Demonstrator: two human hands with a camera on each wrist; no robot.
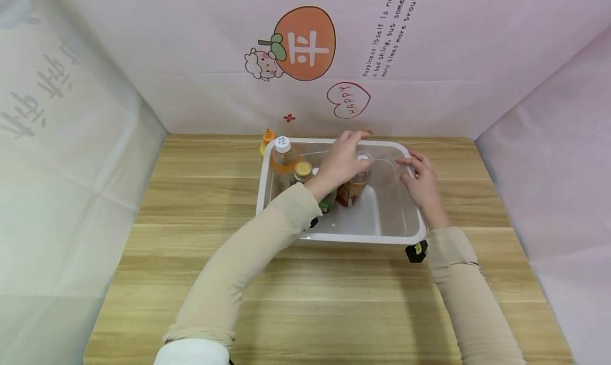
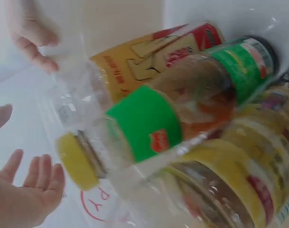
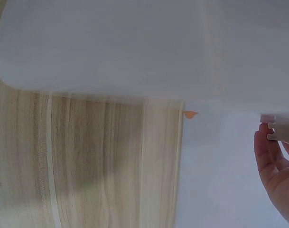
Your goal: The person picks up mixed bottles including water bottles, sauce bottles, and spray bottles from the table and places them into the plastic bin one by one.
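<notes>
A white plastic tub [image 1: 386, 240] holds several bottles and jars, grouped in its left half and middle. My left hand [image 1: 340, 162] is over the tub with fingers spread, its thumb close to a clear bottle [image 1: 359, 182] with a red and orange label. In the left wrist view, that left hand [image 2: 28, 192] holds nothing. Before it lies a yellow-capped bottle [image 2: 144, 123] with green labels, beside a large yellow-labelled container [image 2: 248, 166]. My right hand [image 1: 422, 187] grips the tub's right rim; in the right wrist view its fingers [image 3: 265, 152] curl at the rim.
A tall bottle with a white cap [image 1: 282, 145] and a jar with a gold lid [image 1: 303, 169] stand at the tub's left. Behind the left rim is an orange-topped squeeze bottle [image 1: 268, 138]. The tub sits on a wooden table [image 1: 334, 301], with white printed cloth [image 1: 215, 62] around it.
</notes>
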